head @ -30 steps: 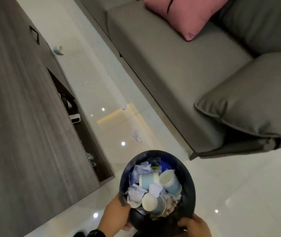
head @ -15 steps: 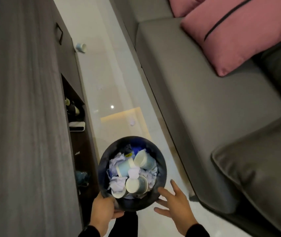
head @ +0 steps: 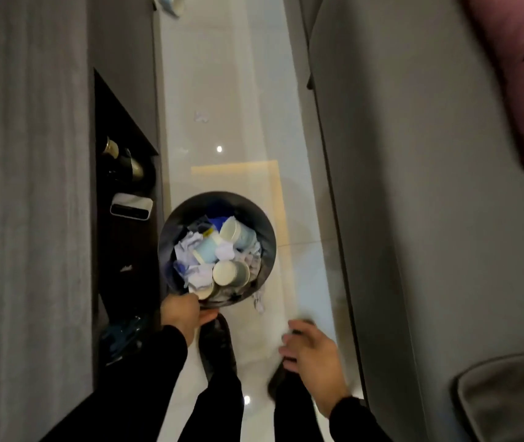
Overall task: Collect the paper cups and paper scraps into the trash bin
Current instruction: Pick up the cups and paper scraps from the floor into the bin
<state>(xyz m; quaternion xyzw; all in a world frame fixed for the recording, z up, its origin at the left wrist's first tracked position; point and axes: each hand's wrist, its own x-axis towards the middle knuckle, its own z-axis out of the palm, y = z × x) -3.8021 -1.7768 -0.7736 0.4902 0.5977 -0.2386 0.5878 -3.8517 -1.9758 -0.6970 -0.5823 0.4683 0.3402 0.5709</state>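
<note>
A round black trash bin point(head: 264, 231) hangs over the white floor, filled with several pale blue paper cups point(head: 232, 272) and crumpled paper. My left hand point(head: 184, 314) grips the bin's near rim. My right hand point(head: 313, 350) is off the bin, lower right, fingers loosely apart and empty, blurred. A paper scrap point(head: 258, 304) lies on the floor just under the bin's near right edge. Another scrap point(head: 201, 116) lies farther ahead on the floor. A paper cup point(head: 171, 3) lies on its side at the top edge of the view.
A grey wooden table point(head: 31, 186) runs along the left, with an open shelf point(head: 123, 218) holding bottles and a white device. A grey sofa point(head: 413, 186) with a pink cushion point(head: 522, 74) lines the right. My legs and dark shoes point(head: 217, 346) stand in the narrow aisle.
I walked forward along the aisle with the bin. My right hand let go of the bin and dropped lower right. The far cup and scraps are nearer.
</note>
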